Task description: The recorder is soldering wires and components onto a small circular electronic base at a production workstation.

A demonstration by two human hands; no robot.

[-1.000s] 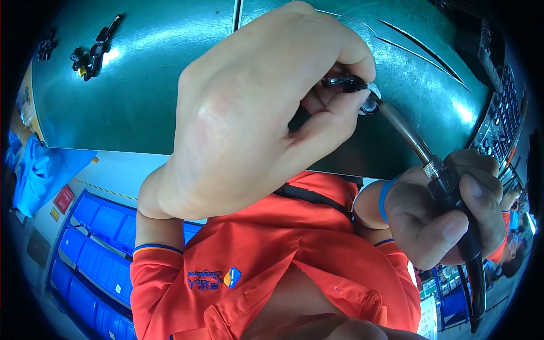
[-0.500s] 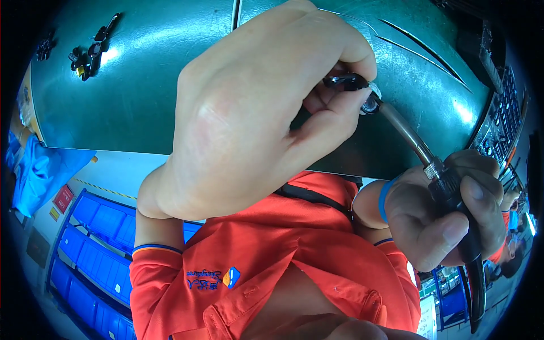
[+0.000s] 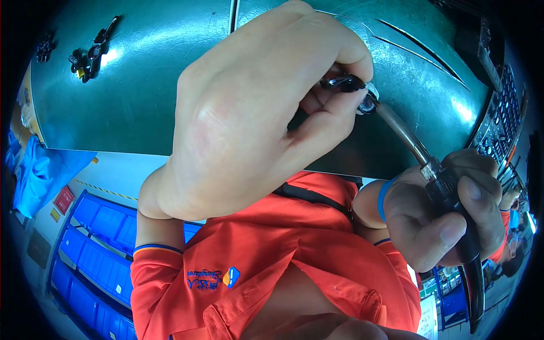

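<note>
– Shifting slightly left since the earlier frame, soldering iron (image 3: 403,131) and all. Gripping what?
– Pinching a small glossy black part (image 3: 345,84) in the left hand (image 3: 249,119), thumb to finger; wrapping the iron's handle (image 3: 469,248) in the right hand (image 3: 420,222).
– Lying how?
– Running roughly crosswise, up-left of the right hand, nearer the left; aiming the iron diagonally at the rounded end (image 3: 368,104). Not showing whether touching.
</note>
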